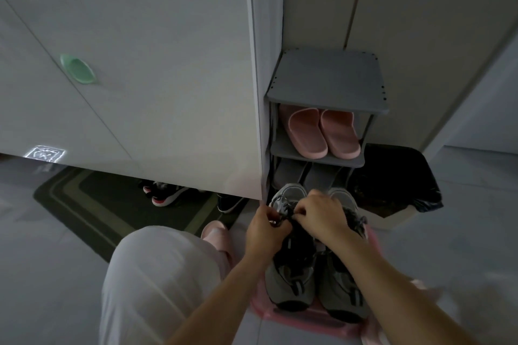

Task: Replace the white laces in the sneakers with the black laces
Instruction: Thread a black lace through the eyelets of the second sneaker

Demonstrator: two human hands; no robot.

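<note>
Reaching forward together, left hand [266,228] and right hand [322,213] curl their fingers, pinching the lace [286,209] atop one grey sneaker [291,280]. Both sneakers [343,294] sit on a pink stool [308,316] before a shoe rack [326,78].

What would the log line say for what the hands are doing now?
left hand: pinches lace | right hand: pinches lace | shoe: left-side grey sneaker | lace colour: too dim to tell
</note>
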